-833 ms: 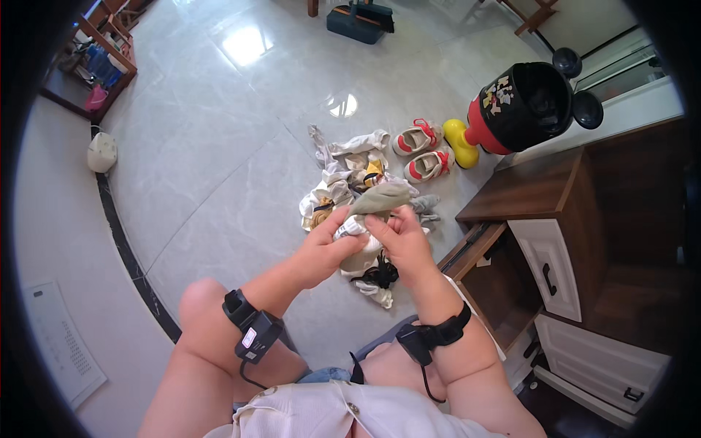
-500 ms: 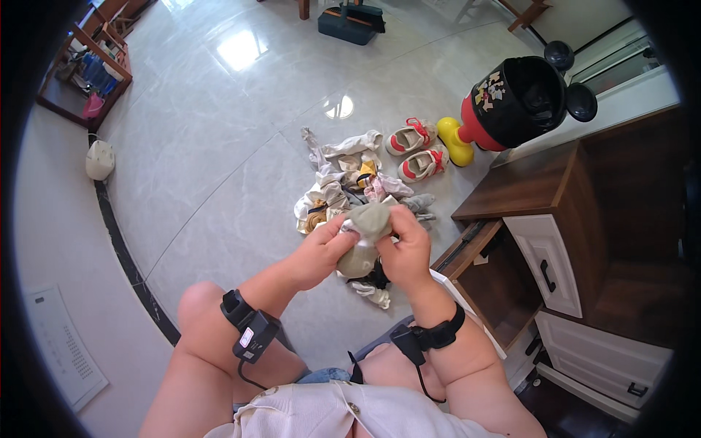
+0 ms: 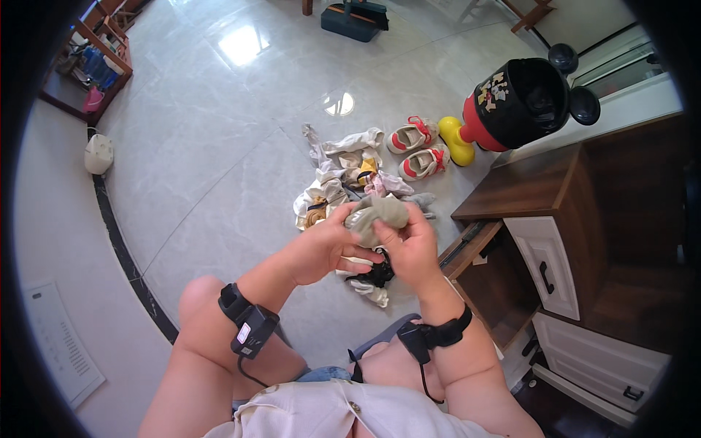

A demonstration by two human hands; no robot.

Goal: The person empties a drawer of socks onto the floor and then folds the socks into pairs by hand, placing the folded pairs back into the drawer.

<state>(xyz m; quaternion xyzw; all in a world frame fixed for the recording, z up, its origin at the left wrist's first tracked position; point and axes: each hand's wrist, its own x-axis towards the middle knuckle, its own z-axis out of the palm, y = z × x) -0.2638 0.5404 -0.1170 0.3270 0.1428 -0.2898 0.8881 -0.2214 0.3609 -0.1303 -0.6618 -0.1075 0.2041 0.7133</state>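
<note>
A grey-green sock [image 3: 387,212], bunched into a compact bundle, is held up between my two hands above a pile of socks. My right hand [image 3: 414,244] grips its right side, the thumb pressed on the near face. At the bundle's left edge, my left hand [image 3: 321,248] pinches the fabric near the thumb, while its lower fingers stretch out below. On the floor beneath lies the loose sock pile [image 3: 328,191], with white, grey, pink and mustard pieces. A black piece [image 3: 380,270] and a white one [image 3: 371,292] show just below my hands.
Beige-and-red shoes [image 3: 423,162] stand beside the pile. Beyond them is a black-and-red bin [image 3: 511,102] with a yellow foot and round ears. To my right, a wooden cabinet [image 3: 526,186] has an open drawer [image 3: 493,292]. A dustpan [image 3: 350,22] is at the far side.
The sock's lower part, which hung below my hands, is now folded up into one bundle. My left hand's lower fingers have opened out, and my right hand has shifted slightly right.
</note>
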